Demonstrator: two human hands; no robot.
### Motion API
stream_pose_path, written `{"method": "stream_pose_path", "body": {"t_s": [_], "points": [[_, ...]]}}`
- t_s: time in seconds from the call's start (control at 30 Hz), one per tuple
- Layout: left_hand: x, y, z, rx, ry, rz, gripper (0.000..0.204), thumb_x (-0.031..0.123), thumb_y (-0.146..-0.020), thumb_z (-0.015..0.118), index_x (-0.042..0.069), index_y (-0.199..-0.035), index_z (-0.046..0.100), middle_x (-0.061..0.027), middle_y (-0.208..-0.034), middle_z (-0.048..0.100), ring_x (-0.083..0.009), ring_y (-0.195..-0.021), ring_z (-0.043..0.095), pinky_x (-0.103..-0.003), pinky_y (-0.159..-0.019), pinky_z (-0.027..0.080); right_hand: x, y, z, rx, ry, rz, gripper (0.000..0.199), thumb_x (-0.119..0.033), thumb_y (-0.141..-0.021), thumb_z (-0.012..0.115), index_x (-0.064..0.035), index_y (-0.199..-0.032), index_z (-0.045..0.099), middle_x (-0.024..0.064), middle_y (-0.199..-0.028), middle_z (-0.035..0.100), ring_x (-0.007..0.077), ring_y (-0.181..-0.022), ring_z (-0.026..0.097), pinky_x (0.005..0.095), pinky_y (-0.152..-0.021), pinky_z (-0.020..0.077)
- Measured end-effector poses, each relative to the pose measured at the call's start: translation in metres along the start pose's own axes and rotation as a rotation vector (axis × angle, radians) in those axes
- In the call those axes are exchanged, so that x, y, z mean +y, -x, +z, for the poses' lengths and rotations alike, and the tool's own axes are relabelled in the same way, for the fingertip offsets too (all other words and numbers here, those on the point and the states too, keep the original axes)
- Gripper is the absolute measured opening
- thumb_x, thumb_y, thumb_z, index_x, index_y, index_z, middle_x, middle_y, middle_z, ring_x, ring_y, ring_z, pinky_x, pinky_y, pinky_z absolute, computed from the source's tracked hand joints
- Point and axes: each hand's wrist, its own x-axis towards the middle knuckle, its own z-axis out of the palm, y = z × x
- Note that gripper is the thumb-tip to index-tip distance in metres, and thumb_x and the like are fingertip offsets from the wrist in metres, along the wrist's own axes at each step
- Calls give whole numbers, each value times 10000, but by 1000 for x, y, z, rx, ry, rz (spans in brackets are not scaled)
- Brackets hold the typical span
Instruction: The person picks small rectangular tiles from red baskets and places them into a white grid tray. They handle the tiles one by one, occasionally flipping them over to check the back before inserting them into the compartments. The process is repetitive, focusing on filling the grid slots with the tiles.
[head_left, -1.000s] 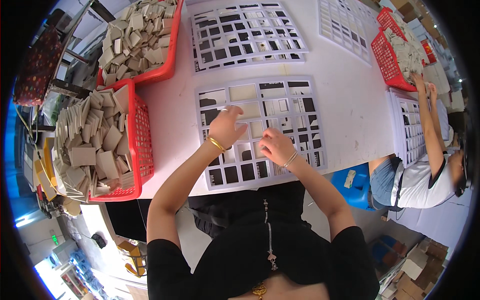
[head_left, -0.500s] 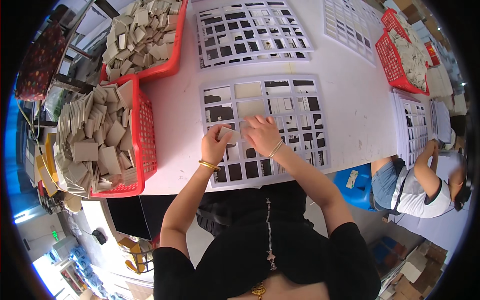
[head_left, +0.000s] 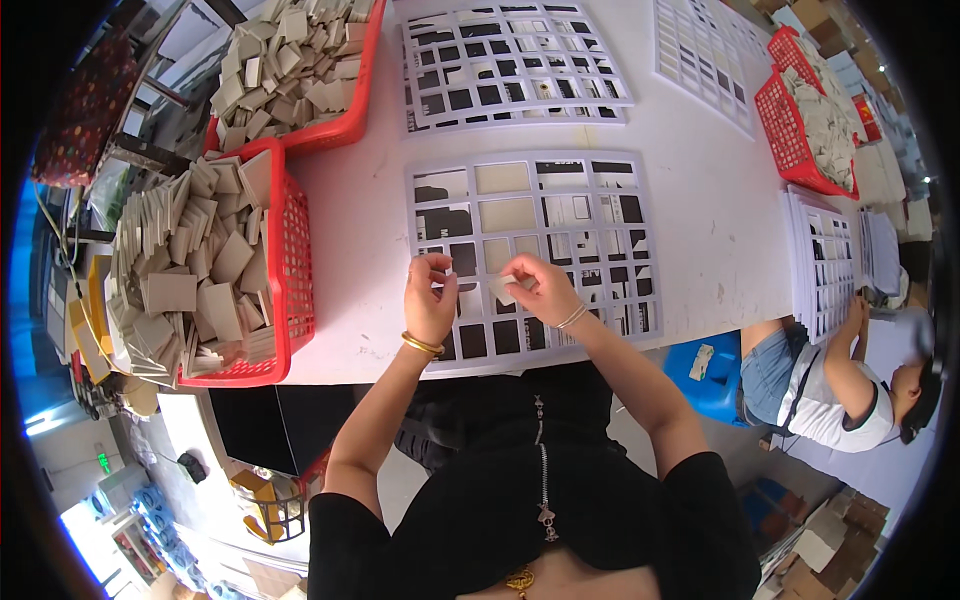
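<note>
- Head view: hands meet over a white die-cut sheet of rectangular windows (head_left: 535,250) lying at the white worktop's (head_left: 720,230) near edge.
- Left hand (head_left: 430,300), fingers pinched narrow, holds something too small to tell.
- Right hand (head_left: 535,290) pinches a small beige square card (head_left: 503,288) just above the sheet's lower middle.
- Several upper windows already show beige cards; most lower windows look dark, apparently unfilled.
- Red plastic basket of loose beige cards (head_left: 290,250) sits at the worktop's left edge.

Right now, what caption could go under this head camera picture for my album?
Two bare hands, left hand and right hand, pinch small beige pieces over a grey cut-out sheet beside a red basket.
</note>
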Motion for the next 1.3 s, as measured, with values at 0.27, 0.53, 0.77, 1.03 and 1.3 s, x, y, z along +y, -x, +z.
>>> {"method": "stream_pose_path", "body": {"t_s": [0.27,0.53,0.77,1.03,1.3], "points": [[4,23,-14,-28,-293,184,198,-77,-751,569,55,-897,597,-82,-934,586,-224,-782,585,-312,-620,471,25,2,3,-22,312,-83,160,-171,-731,728,-116,-822,609,21,-721,594,178,-756,556,368,-744,370],[3,41,4,-363,-668,518,361,0,-709,578,148,-1035,628,-9,-1166,596,-256,-1173,492,-436,-968,364,1,11,-2,39,755,-302,255,-168,-712,720,-151,-951,631,51,-1100,523,246,-952,536,390,-794,360],[21,31,-4,-515,-766,433,392,11,-738,555,131,-1107,610,-29,-1237,567,-238,-1254,431,-472,-1054,280,18,24,-78,462,513,-110,360,-134,-779,654,-41,-1113,558,165,-1095,567,339,-1020,541,446,-899,409],[-32,46,-36,4,-386,-69,584,111,-772,636,0,-1301,413,-216,-1197,547,-391,-1115,513,-462,-947,396,92,103,-143,613,542,279,521,-249,-858,621,31,-1268,463,210,-1184,539,355,-1130,506,419,-1001,378],[10,13,93,-522,159,0,571,77,-796,638,14,-1305,388,-209,-1267,477,-347,-1152,499,-433,-970,411,110,154,-313,1019,801,467,622,-386,-840,654,37,-1258,468,224,-1253,516,329,-1201,488,398,-1000,399]]}}
